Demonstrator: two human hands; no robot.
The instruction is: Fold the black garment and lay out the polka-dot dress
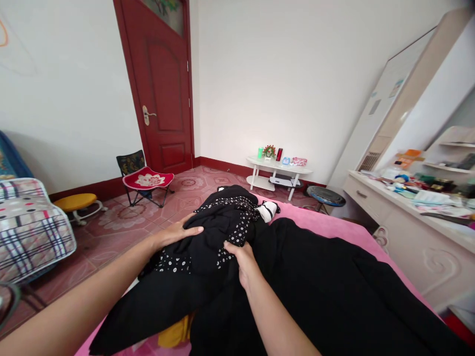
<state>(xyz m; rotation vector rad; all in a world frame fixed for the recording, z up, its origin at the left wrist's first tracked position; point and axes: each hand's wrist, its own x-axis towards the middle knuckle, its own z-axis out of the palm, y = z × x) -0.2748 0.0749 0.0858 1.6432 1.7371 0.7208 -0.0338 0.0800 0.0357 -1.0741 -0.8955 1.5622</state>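
Observation:
A black garment with bands of white-patterned trim [218, 217] lies bunched on a pink-covered surface [334, 225]. My left hand [178, 232] rests on its left side, thumb stretched out across the cloth and apart from the fingers. Toward the garment's right side, my right hand [243, 257] grips the patterned trim, thumb on top; its other fingers are mostly hidden. Plain black cloth [315, 277] spreads out to the right of the bunched part. A black-and-white piece of fabric [267, 211] sits at the garment's far end. Yellow cloth [176, 332] shows beneath the near edge.
At the right stands a cluttered white dresser [401, 237]. A round dark stool [326, 196] and a small white table [278, 166] are beyond the pink surface. On the left are a red-seated folding chair [148, 179], a yellow stool [76, 201] and a plaid-covered seat [35, 222].

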